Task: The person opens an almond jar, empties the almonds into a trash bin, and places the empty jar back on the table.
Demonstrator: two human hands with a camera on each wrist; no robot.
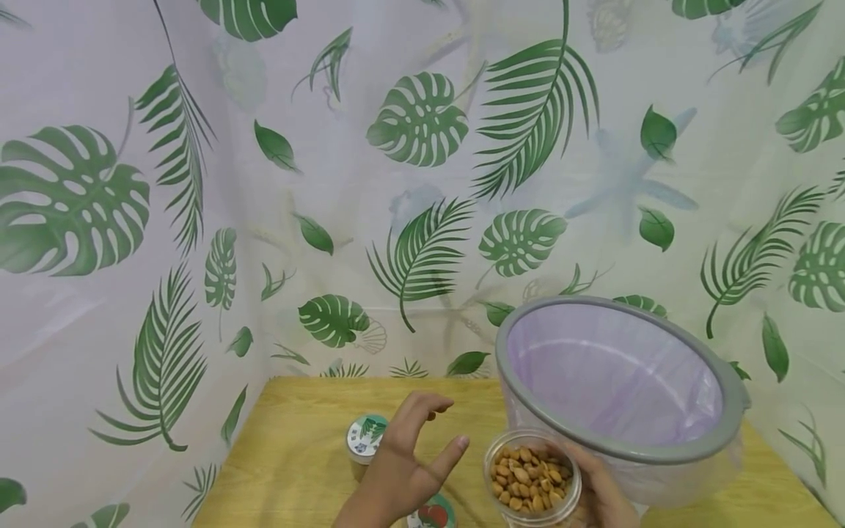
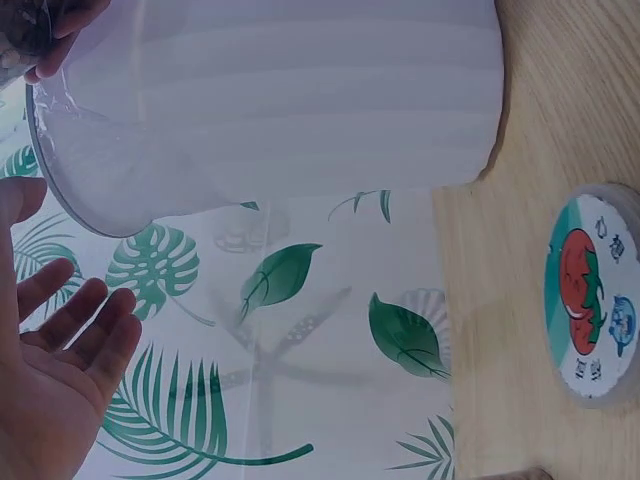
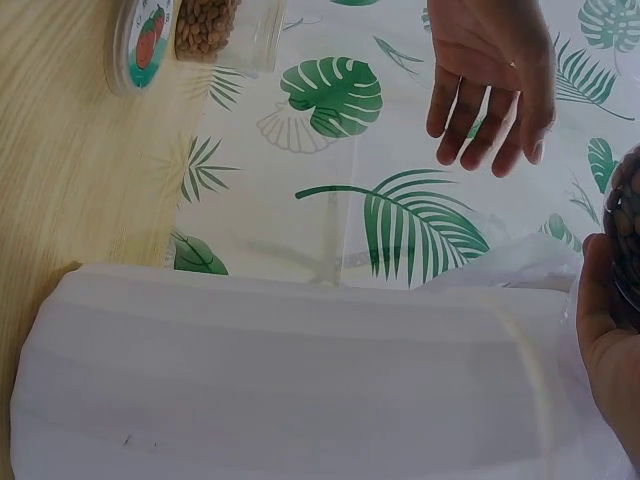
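Apparently I'm steadying the open almond jar (image 1: 531, 480), right hand (image 1: 604, 488) clamped round it, near the bag-lined bin (image 1: 734, 403) toward the worktop (image 1: 277, 455)'s right edge; left hand (image 1: 408, 455) is hovering, fingers apart, probably needing to pinch next.

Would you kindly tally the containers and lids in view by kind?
Jars: 2 (open jar in the right hand, lidded jar)
Lids: 2 (red-fruit lid, fitted lid)
Lined bins: 1 (grey-rimmed bin)
Total: 5
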